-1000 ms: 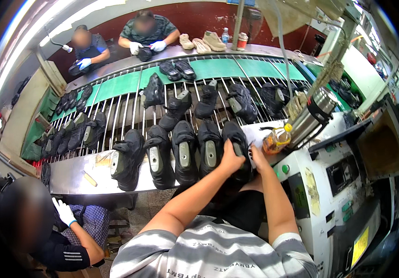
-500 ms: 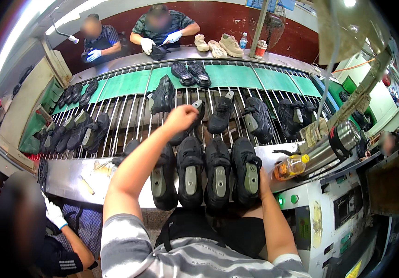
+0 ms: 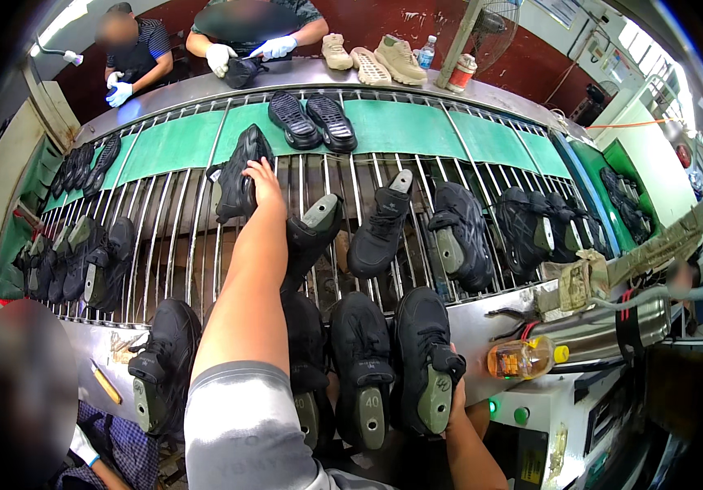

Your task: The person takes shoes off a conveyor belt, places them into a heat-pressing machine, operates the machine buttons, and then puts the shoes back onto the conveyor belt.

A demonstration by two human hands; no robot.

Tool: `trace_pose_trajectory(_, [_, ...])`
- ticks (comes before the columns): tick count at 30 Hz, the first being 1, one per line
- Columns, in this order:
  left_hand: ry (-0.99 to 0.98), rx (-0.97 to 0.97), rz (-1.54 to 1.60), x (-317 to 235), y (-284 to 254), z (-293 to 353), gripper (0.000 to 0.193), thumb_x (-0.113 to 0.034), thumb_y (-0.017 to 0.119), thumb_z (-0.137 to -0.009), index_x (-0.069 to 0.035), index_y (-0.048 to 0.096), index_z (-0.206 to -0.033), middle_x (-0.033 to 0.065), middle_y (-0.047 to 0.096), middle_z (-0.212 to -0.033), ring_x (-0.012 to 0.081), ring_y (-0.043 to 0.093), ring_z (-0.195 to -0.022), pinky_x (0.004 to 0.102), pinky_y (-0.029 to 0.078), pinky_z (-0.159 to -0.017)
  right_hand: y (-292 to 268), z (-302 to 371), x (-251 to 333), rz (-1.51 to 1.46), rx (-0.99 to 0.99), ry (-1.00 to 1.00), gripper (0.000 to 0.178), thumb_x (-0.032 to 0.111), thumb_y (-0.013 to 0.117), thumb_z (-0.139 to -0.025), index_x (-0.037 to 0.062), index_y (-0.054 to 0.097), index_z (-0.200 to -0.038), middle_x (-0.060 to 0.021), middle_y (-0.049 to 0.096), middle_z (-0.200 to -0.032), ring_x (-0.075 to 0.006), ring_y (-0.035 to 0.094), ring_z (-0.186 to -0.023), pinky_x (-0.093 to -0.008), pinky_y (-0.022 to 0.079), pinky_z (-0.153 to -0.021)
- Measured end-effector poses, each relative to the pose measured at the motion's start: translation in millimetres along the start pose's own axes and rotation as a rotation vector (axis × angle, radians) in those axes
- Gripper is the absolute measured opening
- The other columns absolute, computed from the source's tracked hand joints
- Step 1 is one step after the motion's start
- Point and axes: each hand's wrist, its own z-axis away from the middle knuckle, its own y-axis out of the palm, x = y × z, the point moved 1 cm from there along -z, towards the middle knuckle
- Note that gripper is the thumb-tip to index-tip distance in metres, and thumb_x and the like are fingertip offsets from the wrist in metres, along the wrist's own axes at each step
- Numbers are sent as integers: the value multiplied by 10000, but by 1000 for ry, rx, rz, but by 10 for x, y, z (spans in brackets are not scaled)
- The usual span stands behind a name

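My left hand (image 3: 263, 184) reaches over the roller rack, its fingers spread against the side of a black shoe (image 3: 237, 180) that stands tilted. Beneath my left forearm a second black shoe (image 3: 309, 241), with a grey-green last in it, leans on the rods. At the near edge my right hand (image 3: 456, 390) is closed around the right side of the rightmost black shoe (image 3: 421, 351) in the front row; that shoe hides most of its fingers. Beside it stand another lasted shoe (image 3: 359, 359) and one partly covered by my left sleeve. Farther left is a separate lasted shoe (image 3: 163, 359).
More black shoes sit on the metal rods (image 3: 180, 220). Two soles (image 3: 331, 122) lie on a green belt (image 3: 400, 126). An orange drink bottle (image 3: 523, 358) and steel flask (image 3: 596, 331) lie right. A yellow-handled tool (image 3: 106, 382) is left. Gloved co-workers sit opposite.
My left hand has moved left from the leaning lasted shoe to the tilted shoe, its fingers opening out. My right hand stays at the rightmost shoe. The whole view has shifted.
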Motion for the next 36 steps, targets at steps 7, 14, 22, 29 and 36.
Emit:
trace_pose_trajectory(7, [-61,44,691,975,-633,130,792,-413,769,-641,-83,554,-1329,201,390,-1490,386,561,-1087,496,459,-748,-124,-119,-56,-109,19,111,552,404,465,-981,211,330,-1480,-88,509,-1355,-266,558,-1169,-413,454,-1005])
trace_pose_trajectory(14, [-80,533,2807,2066,207,1149,481,-451,482,-792,-60,595,-1048,155,669,-950,326,671,-844,517,553,-718,-484,-130,-95,315,121,-40,527,375,403,-1000,97,378,-1447,-83,487,-1374,-222,501,-1229,-358,388,-1048])
trace_pose_trajectory(22, [1005,362,3437,2240,-296,4363,857,-515,527,-731,-47,384,-1435,249,516,-1329,444,594,-1048,547,539,-745,656,1417,292,731,-79,-940,592,47,627,-811,-30,457,-1373,-143,555,-1283,-233,496,-1215,-363,336,-1069])
trace_pose_trajectory(29, [826,371,2327,1512,-1706,5540,691,-551,580,-846,-21,490,-1280,179,574,-1146,305,607,-930,450,516,-777,1126,2355,738,-69,670,-438,942,370,719,-798,73,182,-1513,-204,502,-1326,-316,530,-1190,-448,413,-1028])
trace_pose_trajectory(36, [1396,115,1939,381,-2213,5328,258,-167,581,-929,49,699,-849,55,695,-724,104,607,-670,270,487,-640,-538,3196,1455,-465,52,-962,618,380,574,-817,26,511,-1320,-144,601,-1251,-303,576,-1161,-439,455,-1014])
